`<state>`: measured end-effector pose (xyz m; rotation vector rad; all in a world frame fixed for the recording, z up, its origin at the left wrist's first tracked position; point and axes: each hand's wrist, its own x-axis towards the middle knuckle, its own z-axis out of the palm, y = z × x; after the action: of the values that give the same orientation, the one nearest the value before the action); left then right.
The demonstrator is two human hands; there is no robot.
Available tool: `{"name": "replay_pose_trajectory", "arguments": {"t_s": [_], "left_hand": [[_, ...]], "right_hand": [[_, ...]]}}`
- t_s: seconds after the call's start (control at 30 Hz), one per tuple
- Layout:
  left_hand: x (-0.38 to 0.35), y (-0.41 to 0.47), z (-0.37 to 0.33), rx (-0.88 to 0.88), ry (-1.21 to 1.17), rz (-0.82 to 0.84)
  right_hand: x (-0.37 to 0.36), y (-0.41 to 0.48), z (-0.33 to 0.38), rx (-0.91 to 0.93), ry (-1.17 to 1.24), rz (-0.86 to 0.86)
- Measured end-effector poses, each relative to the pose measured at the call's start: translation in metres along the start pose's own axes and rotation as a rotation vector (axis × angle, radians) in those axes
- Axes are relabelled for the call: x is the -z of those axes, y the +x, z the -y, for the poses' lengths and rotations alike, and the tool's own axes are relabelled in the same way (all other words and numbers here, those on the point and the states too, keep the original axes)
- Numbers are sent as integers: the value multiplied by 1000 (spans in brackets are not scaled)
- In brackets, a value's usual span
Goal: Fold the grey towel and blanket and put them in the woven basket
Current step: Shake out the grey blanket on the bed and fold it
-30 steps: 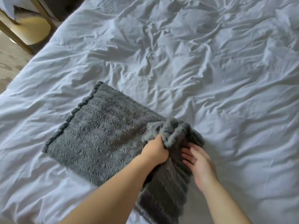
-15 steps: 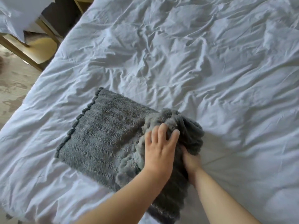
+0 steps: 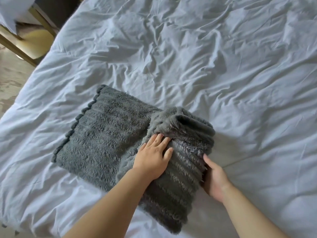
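Observation:
A fluffy grey blanket (image 3: 106, 140) with a bobbled left edge lies flat on the white bed. Its right part is doubled over into a thick ribbed fold (image 3: 185, 177) that runs toward me. My left hand (image 3: 152, 162) presses flat on top of this fold with its fingers spread. My right hand (image 3: 214, 179) cups the fold's right side, thumb up against the pile and fingers tucked under the edge. I cannot tell a separate towel from the blanket. No woven basket is in view.
The creased white bed sheet (image 3: 205, 66) fills most of the view. At the top left stands furniture with gold legs (image 3: 34, 43) on a pale wooden floor (image 3: 12, 79), with a white cloth (image 3: 10, 11) hanging over it. The bed's left edge runs diagonally.
My left hand let go of the bunched end and now lies flat on the fold. My right hand slid from beside the bunch to the fold's right edge. The bunched end has flattened.

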<state>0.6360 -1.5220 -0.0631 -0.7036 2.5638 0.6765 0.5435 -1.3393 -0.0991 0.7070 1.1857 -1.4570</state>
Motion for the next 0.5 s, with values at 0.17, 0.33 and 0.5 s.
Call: {"name": "replay_pose_trajectory", "arguments": {"t_s": [0.17,0.33,0.5], "left_hand": [[3,11,23,-58,-150,78],[28,24,63,-25,-488,232],[63,44,109,61,-887,316]], "right_hand": [[-31,4,-15,-8,75,2],[-76,-26,-11,60,37,41],[-130,-62,-3,211,-172,26]]}}
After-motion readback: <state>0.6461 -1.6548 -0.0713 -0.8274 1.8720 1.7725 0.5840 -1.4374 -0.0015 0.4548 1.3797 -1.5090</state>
